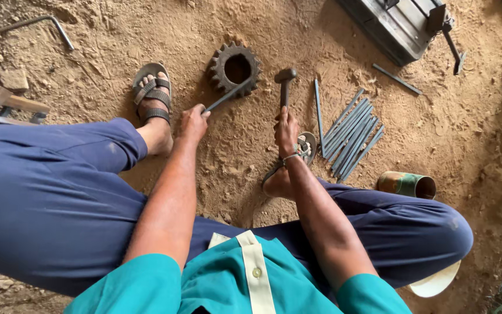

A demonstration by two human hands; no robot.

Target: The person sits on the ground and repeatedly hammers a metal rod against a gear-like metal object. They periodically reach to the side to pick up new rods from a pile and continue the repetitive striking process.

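Observation:
My left hand (193,122) grips a thin metal rod (228,95) whose far end rests on the rim of a rusty toothed gear (233,68) lying flat in the sand. My right hand (286,129) holds the handle of a hammer (285,82), its head raised just right of the gear. I sit low with both knees spread, in blue trousers and a teal shirt. A sandalled foot (153,93) rests left of the gear; the other foot (290,168) lies under my right wrist.
A bundle of several flat grey metal strips (351,134) lies on the sand to the right. A green-banded tin can (408,185) lies on its side near my right knee. A dark metal frame (399,26) sits top right, a bent rod (45,22) top left.

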